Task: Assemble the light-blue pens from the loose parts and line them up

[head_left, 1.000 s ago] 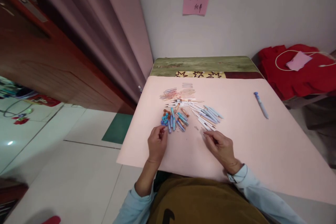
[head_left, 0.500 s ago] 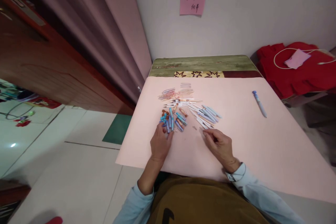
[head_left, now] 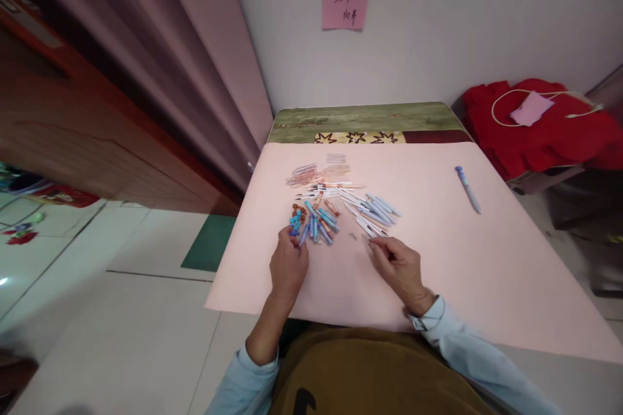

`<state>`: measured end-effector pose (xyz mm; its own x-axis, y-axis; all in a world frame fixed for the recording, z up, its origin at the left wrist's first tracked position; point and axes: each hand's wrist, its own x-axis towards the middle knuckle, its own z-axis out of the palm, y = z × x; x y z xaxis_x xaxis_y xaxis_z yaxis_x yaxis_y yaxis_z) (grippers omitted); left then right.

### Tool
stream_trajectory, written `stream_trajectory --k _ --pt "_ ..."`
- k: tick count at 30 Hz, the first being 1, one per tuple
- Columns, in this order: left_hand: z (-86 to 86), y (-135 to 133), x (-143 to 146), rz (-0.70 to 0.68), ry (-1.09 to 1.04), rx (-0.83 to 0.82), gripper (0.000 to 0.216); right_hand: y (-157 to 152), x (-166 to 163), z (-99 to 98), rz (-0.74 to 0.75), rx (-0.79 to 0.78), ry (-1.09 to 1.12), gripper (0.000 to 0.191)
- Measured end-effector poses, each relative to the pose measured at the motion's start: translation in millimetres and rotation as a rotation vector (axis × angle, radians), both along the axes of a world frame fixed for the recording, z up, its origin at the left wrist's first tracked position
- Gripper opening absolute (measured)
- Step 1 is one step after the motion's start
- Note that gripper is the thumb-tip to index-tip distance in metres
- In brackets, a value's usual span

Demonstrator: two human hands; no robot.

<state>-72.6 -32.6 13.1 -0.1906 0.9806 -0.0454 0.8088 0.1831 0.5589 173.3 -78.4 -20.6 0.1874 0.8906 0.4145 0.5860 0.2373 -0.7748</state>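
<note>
My left hand is closed at the near left side of a pile of short coloured pen barrels, its thumb and fingers around a purple-blue pen barrel. Small blue and brown pen parts lie just beyond its fingertips. Thumb and index finger of my right hand are pinched on something thin and pale, too small to name. Beyond that hand are white pen refills and pale blue pen barrels. A tiny greyish piece lies between the hands.
Clear and pinkish thin parts lie farther back, near more refills. One assembled blue pen rests at the right on the pink sheet. Behind is a green tabletop; red cloth sits to the right.
The view has shifted slightly. Under my left hand the coloured barrels have spread, and one purple-blue barrel now stands apart at its fingers. My right hand keeps its pinch.
</note>
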Motion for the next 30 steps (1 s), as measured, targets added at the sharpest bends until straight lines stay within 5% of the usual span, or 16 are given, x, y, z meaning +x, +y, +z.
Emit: stream_trajectory --k 6,9,15,24,30 --pt "-7.1 -1 -9 0.07 -0.318 0.136 0.042 0 1 -0.1 -0.03 0.001 0.052 0.012" --pt "-5.8 -3 -8 0.154 -0.757 0.156 0.042 0 1 -0.2 -0.028 0.004 0.062 0.011" --pt "3.6 -7 6 0.18 -1.593 -0.089 0.039 1 1 -1.4 -0.039 -0.013 0.067 0.012" --pt "-12.6 -13 18 0.024 -1.879 -0.307 0.029 1 0 1.4 -0.09 -0.039 0.103 0.016" --pt "-15.8 -10 16 0.008 -1.965 -0.273 0.023 3 4 0.6 -0.18 -0.051 0.197 0.02"
